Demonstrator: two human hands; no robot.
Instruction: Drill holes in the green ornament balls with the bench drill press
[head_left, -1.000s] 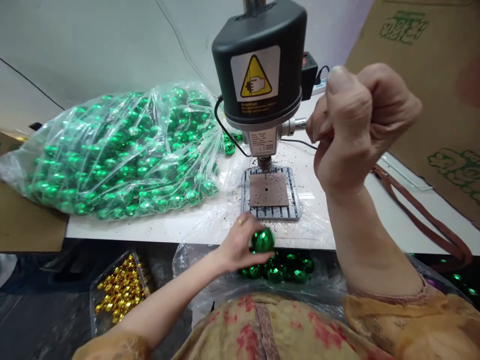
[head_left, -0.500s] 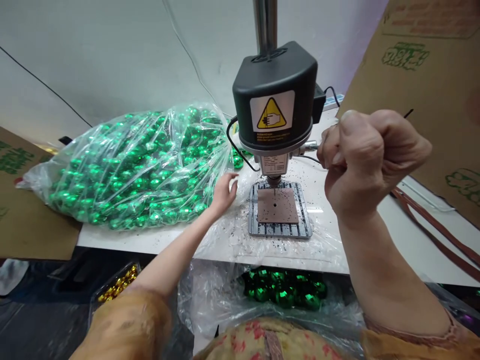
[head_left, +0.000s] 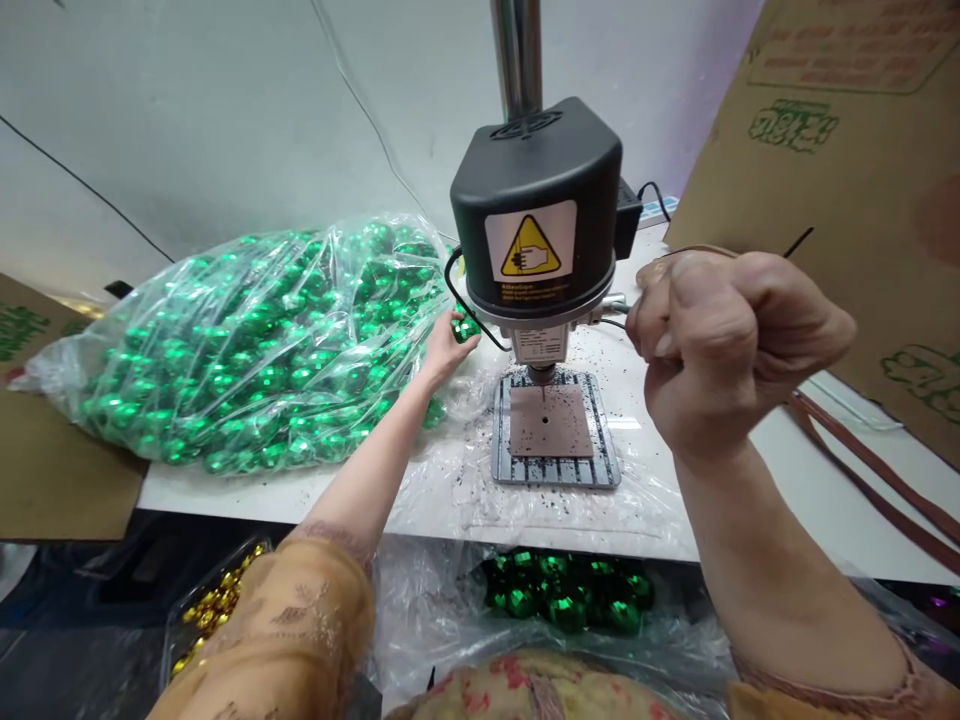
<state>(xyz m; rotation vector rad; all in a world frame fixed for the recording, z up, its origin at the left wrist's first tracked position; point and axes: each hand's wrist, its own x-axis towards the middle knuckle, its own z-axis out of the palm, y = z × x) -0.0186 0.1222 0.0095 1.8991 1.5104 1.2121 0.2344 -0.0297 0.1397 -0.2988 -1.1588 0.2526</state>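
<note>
Just left of the drill press (head_left: 536,210), the left hand (head_left: 444,352) has its thumb and fingers around a faceted green ball (head_left: 466,329) at the end of the clear plastic bag (head_left: 262,350); whether they grip it firmly, I cannot tell. Across the machine, the right hand (head_left: 724,350) is curled into a tight fist beside the feed hub (head_left: 611,305), anything inside it hidden. Below the drill chuck (head_left: 541,373), a brown board (head_left: 559,440) with one hole lies on the slotted baseplate (head_left: 609,475), dark shavings scattered over the white surface (head_left: 420,500). More green balls (head_left: 566,605) sit below the front edge.
</note>
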